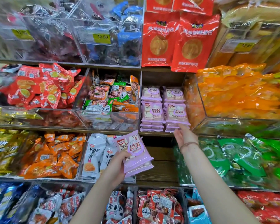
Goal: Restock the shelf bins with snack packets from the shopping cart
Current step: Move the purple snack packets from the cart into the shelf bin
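Head view: I see the left hand (118, 162) gripping a small bundle of purple packets (136, 152), thumb across the front and fingers curled behind. Up and to the right of that thumb, the right hand (184, 136) reaches with straight, loosely spread fingers (182, 127). Their tips touch the bottom of the shelf stacks (163, 109) of the same purple snack, which rise directly above them. A wristband (189, 144) sits below the right palm.
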